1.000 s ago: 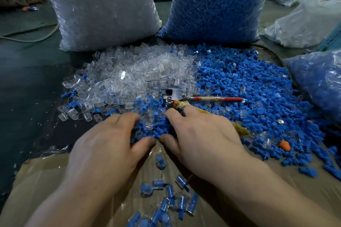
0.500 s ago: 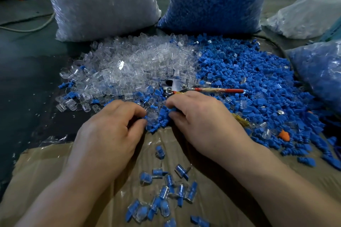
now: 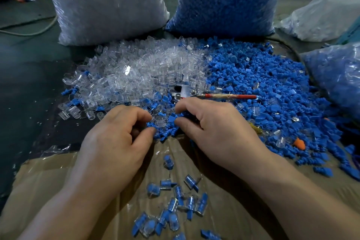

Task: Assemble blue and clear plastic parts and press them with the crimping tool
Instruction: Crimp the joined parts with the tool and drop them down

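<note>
I'm seeing the clear parts (image 3: pixel 136 72) as a colourless, see-through heap and the blue parts (image 3: pixel 263 84) as solid bright blue. The crimping tool (image 3: pixel 214 95) is showing a silver head and red handle. The cardboard (image 3: pixel 233 210) is reading tan-brown, the assembled pieces (image 3: pixel 190 201) blue inside clear; one scrap (image 3: pixel 299 143), orange.

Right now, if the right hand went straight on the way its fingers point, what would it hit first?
Likely the loose parts heaped against the fingertips of the right hand. Beyond those, the left hand, though depth is unclear.
</note>
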`<state>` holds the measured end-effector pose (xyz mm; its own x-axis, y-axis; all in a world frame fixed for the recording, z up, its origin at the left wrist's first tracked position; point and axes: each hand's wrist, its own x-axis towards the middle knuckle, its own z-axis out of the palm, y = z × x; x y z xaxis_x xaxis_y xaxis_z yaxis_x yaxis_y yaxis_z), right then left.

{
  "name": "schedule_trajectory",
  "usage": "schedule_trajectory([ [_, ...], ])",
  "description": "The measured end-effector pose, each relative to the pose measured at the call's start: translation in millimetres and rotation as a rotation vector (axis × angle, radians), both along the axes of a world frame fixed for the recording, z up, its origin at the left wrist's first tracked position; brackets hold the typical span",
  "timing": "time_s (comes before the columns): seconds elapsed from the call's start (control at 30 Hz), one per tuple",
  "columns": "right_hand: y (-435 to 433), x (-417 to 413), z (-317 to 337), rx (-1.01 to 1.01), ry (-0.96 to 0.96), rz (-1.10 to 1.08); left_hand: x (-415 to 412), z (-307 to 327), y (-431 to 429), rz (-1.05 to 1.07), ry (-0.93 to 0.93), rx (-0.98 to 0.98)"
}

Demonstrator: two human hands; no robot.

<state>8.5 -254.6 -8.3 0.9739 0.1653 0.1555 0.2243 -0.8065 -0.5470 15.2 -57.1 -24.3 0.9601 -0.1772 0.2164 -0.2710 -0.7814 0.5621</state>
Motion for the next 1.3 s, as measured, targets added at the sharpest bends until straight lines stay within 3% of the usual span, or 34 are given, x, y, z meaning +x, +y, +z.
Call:
schedule_trajectory([
  [0.3, 1, -1, -1, 0.03, -0.076, 0.051, -2, 6, -2, -0.078, -0.003, 0.175],
  [0.5, 1, 0, 0, 0.159, -0.165, 0.009, 0, 10, -1, -0.092, -0.004, 0.14],
  [0.63, -1, -3, 2, 0.411, -0.08, -0.045, 1, 10, 2, -0.079, -0.002, 0.196],
  [0.83, -13, -4, 13, 0.972, 0.033, -0.108, 2, 10, 2, -0.095, 0.02, 0.216],
  [0.97, -26, 0, 19, 1.236, -0.068, -0.128, 1, 1, 3, -0.034, -0.045, 0.03],
  [1.07, -33, 0, 22, 1.266, -0.045, -0.172, 0, -7, 4, 0.041, -0.051, -0.315],
  [1.17, -27, -8, 22, 1.019, 0.109, -0.126, -2, -5, 1, 0.009, 0.036, -0.7],
  [1.3, -4, -16, 17, 0.665, 0.16, -0.022, -3, -3, -1, -0.027, 0.219, -0.825],
])
